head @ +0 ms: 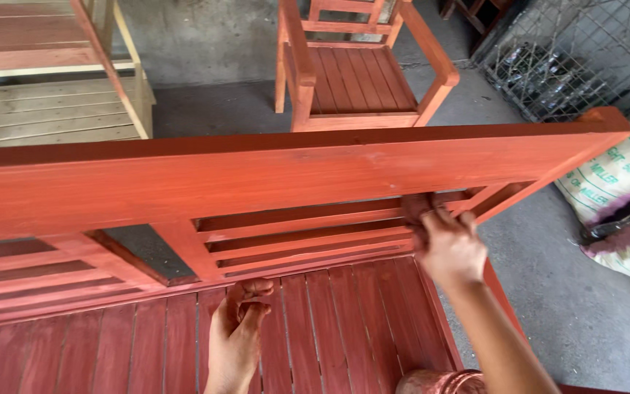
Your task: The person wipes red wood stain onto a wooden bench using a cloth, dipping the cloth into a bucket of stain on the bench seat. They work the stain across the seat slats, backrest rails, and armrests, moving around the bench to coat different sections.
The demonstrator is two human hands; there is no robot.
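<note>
I see my right hand point(450, 248) with its grip closed on a stained rag point(415, 206), pressed against the red bench point(257, 182) backrest slats; my left hand point(236, 332), grip loosely curled and empty, rests below on the seat slats point(329, 328).

The red-stained wooden bench point(257, 182) stands upright on the concrete floor, its broad top rail running across the view. Horizontal back slats point(308, 230) sit below that rail, and lengthwise seat slats point(344, 328) lie lower still, glossy and dark red.
</note>
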